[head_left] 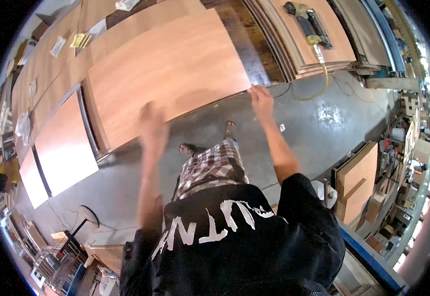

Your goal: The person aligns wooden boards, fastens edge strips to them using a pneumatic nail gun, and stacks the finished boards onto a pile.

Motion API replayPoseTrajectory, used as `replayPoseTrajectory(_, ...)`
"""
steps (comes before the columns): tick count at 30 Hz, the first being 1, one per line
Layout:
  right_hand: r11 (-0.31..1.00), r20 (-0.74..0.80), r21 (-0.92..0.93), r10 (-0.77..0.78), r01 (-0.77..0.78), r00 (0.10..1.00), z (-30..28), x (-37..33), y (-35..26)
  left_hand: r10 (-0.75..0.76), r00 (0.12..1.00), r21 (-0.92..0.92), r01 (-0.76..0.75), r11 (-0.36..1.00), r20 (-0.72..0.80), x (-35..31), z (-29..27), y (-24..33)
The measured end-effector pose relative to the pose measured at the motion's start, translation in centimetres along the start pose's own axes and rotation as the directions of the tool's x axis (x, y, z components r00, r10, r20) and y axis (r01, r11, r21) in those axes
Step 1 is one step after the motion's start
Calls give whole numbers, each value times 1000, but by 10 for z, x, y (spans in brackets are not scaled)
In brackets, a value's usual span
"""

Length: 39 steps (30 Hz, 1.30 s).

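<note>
Two hands of mine reach toward one wide wooden panel [168, 74]. My right hand [261, 101] is at the panel's near right corner, fingertips touching the edge there, fingers drawn together; whether they pinch the corner or only rest on it I cannot tell. My left hand [153, 129] is blurred, lifted over the panel's near edge, and I cannot tell whether it is spread or closed, or whether it touches the wood.

The panel is a smooth, reddish-brown sheet with faint grain, lying flat and tilted across the view. It stretches away from both hands, its near edge running from one hand to the other.

Beyond the panel's right corner, a dark board [247, 44] shows beside it. Farther right of the panel, a nail gun [306, 22] with a yellow hose [323, 74] lies on a stack of boards [323, 49]. Left of the panel lie more sheets [64, 143] of the same colour. Below the panel is the grey floor [323, 128], where my feet stand.
</note>
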State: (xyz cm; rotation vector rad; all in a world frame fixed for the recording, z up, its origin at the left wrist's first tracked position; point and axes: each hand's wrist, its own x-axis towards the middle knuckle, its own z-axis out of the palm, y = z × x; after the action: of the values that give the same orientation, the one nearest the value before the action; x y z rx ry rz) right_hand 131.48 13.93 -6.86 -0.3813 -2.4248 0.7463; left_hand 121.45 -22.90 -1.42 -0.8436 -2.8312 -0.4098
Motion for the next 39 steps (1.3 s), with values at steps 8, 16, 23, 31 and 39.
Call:
replayPoseTrajectory(8,992,309,-80,119,-99,943,-16,9,-21,-182,983,96,178,979,32,130,112,165)
replayPoseTrajectory(16,722,158,-685,13,100,987,-108,281,7,-151,988,-18,150,988,-28,133,102,155)
replayPoseTrajectory(23,860,395,-508,191,40,899,-103,315,32,-172,985,47,173,984,-10,108,100,123)
replayPoseTrajectory(31,906,302,39,392,-422,869,-228,254,-64,-195,980,17,195,981,-27,103,92,117)
replayPoseTrajectory(39,867,589,-226,484,-443,647,-249,194,-89,-173,981,39,177,983,-87,99,94,113)
